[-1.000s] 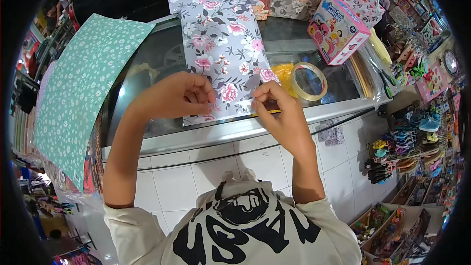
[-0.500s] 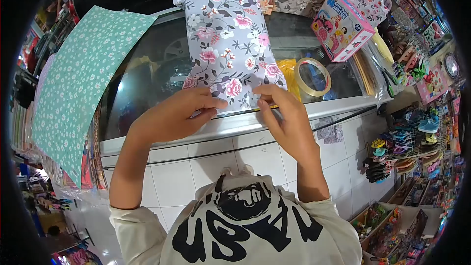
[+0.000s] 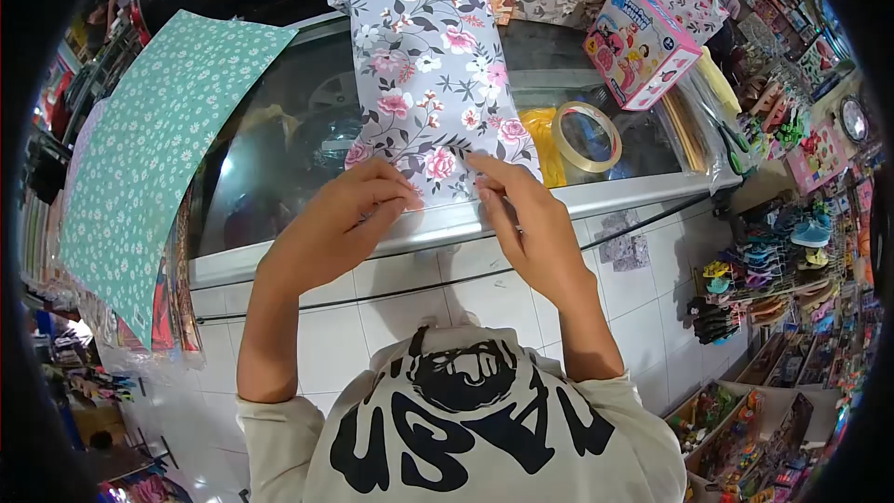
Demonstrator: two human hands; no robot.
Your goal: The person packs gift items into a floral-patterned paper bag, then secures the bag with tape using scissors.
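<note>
The floral paper, grey with pink blossoms and dark leaves, lies lengthwise on the glass desk, just left of the tape roll; its near edge reaches the desk's front rim; the left hand pinches that edge, fingers closed on it; the right hand presses it flat, fingers stretched; bare glass lies farther left of the roll, up to the teal sheet; a pink box stands behind the roll.
</note>
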